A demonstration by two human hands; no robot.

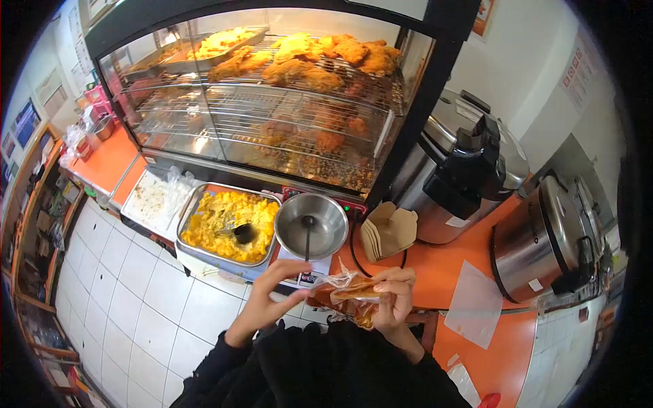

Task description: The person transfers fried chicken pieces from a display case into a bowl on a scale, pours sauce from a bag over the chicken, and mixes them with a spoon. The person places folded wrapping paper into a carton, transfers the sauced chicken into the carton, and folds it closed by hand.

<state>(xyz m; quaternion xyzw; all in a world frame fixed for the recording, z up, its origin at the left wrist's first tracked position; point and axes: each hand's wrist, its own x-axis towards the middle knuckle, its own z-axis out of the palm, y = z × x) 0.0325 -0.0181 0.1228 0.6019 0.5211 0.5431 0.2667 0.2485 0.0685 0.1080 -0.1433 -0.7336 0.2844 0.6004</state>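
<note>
My right hand (396,302) is closed on a clear plastic bag (354,289) with orange-brown contents, which I cannot identify exactly. On the other side of the bag, my left hand (275,296) has its thumb and forefinger spread apart, the fingertips close to the plastic. Just beyond the hands stands a steel bowl (289,228) with a dark-handled ladle (308,238) in it. Left of the bowl, a metal tray (187,234) holds yellow scrambled egg (218,221), and a dark serving spoon (243,233) rests in the egg.
A glass warming cabinet (224,160) with fried pieces on racks stands behind. Stacked paper food boxes (388,231) sit right of the bowl. Two large steel cookers (435,197) occupy the right counter. A translucent sheet (474,306) lies on the orange counter (500,340). White floor tiles (129,292) show at left.
</note>
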